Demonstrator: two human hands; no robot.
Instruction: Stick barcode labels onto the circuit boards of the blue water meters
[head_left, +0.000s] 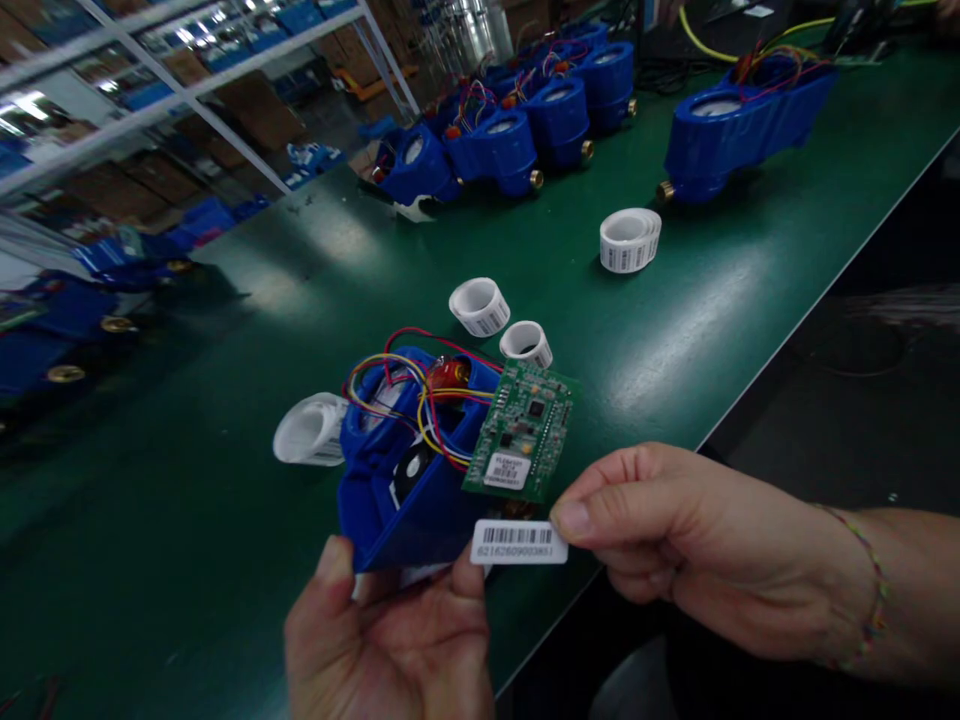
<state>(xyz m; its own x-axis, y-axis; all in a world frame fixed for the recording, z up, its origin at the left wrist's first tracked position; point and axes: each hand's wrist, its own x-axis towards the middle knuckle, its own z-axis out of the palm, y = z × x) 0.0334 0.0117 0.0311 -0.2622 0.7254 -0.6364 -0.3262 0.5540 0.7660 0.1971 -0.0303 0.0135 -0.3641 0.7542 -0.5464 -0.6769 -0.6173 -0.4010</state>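
My left hand (397, 640) grips the near end of a blue water meter (420, 515) from below, thumb on its left side, fingers mostly hidden. Inside the open housing show a black round part (412, 470) and an orange-red part (448, 375). Red, yellow and black wires (429, 415) run from it to a green circuit board (525, 420), tilted at its right side and bearing a small white label (507, 470). Between thumb and fingers, my right hand (637, 525) pinches the right end of a white barcode label (519, 542), in front of the board. The label's left end meets a left fingertip.
Label rolls (480, 308) lie around the meter, with another roll (630, 242) farther right. Several blue meters (499, 150) stand at the back, and one more meter (720, 125) sits back right. Other blue units (45, 340) are at far left. The green table (187, 520) has its edge at right.
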